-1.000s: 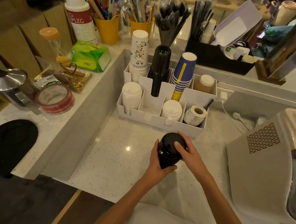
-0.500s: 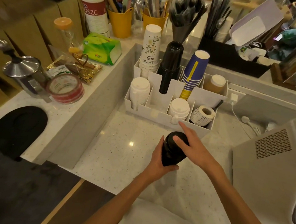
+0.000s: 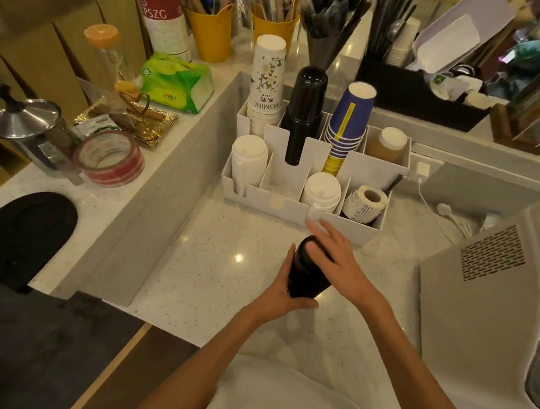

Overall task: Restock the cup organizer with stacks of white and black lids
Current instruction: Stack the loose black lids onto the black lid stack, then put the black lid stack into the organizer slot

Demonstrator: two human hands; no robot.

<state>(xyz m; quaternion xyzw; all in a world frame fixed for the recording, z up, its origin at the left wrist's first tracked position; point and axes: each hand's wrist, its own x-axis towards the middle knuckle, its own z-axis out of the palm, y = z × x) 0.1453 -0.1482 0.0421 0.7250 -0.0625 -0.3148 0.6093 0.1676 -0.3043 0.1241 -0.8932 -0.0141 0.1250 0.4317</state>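
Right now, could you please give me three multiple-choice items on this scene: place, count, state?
1. The black lid stack stands: A in a compartment; B on the counter before the organizer; C on the ledge.
2. Front compartments holding white lids: A one; B four; C two.
3. The left hand: A grips the stack; B lies flat; C holds a cup.
Answers: 1 B, it rests on bare counter; 2 C, first and third from left; 3 A, it wraps the stack's side.

Two white lid stacks (image 3: pixel 249 164), one black lid stack (image 3: pixel 305 278).
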